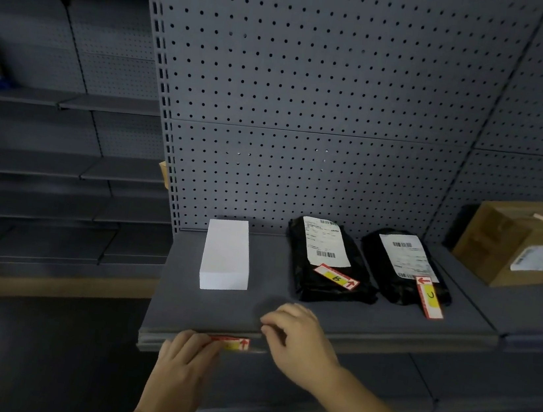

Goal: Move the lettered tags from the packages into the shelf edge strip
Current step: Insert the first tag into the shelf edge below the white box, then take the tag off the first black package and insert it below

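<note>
Head view: a matte grey metal shelf [284,311] is seen against a perforated pegboard back panel [315,73].
Shelf edge strip [383,341]: a narrow channel is formed along the shelf's front lip.
Tag in strip [234,343]: a flat red, white and yellow card is seated in the strip, below the white box [226,255], a smooth rectangular block.
Left hand [185,364]: fingertips are pressed on the card's left end; held narrow.
Right hand [297,339]: fingers are curled at the strip just right of the card; no grasp is shown.
Tag B [336,277]: laid on the glossy, crinkled left black package [322,281].
Tag on right black package [407,268]: this lettered tag [429,297] overhangs its front edge.
Cardboard box [517,243]: set well right of the white box.
</note>
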